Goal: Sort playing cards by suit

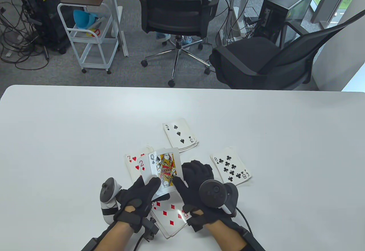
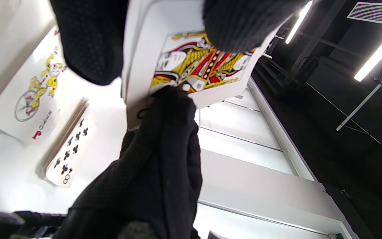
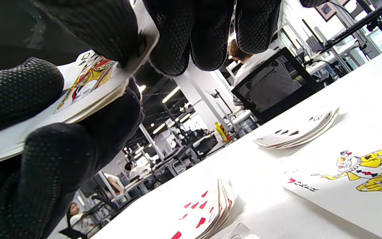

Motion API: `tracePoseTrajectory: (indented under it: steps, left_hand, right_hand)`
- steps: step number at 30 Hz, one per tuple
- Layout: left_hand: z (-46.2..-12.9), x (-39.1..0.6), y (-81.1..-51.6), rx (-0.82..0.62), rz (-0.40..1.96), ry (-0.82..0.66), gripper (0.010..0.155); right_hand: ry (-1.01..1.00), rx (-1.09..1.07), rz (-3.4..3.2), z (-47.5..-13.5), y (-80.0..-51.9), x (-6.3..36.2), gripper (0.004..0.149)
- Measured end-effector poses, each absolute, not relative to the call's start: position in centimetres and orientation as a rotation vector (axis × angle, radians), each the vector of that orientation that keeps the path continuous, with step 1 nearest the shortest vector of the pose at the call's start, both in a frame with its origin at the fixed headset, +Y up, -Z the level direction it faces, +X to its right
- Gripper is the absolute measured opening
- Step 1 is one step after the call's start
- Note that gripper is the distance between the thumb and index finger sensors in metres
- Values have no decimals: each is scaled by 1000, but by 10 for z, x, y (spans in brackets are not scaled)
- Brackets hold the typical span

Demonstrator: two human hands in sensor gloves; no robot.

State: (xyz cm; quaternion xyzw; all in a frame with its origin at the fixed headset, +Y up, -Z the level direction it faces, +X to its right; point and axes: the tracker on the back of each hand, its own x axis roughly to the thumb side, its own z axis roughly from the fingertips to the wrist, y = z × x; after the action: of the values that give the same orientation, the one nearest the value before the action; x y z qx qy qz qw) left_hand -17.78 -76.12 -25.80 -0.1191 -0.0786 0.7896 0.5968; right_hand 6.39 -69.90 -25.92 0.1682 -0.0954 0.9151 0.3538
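Observation:
My left hand grips a small stack of cards above the table, face up, with the queen of spades on top. My right hand pinches that queen at its near right corner, thumb on its face and fingers behind. On the table lie a spades pile topped by a 3, a clubs pile topped by an 8, a hearts pile showing a 7 and a diamonds pile under my wrists.
A joker lies face up on the white table beside the clubs pile; my right hand hides it in the table view. A red-suit pile shows in the right wrist view. Office chairs stand beyond the far edge.

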Motion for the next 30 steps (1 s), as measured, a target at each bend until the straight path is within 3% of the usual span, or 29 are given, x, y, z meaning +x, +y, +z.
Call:
tracePoseTrajectory:
  steps: [8,16,30]
  left_hand:
    - [-259,-186,-756,-225,1848,-157,51]
    - [-259,-193,-744,-167,1838,-176,49]
    - [-259,-194,-740,-147,1855,-172,49]
  right_hand:
    - [-304,299,2380,-274,-689,89,40]
    - [-197,40,2444,-328,-687,119,38]
    - [141,-107,2755,-453,-698,63,38]
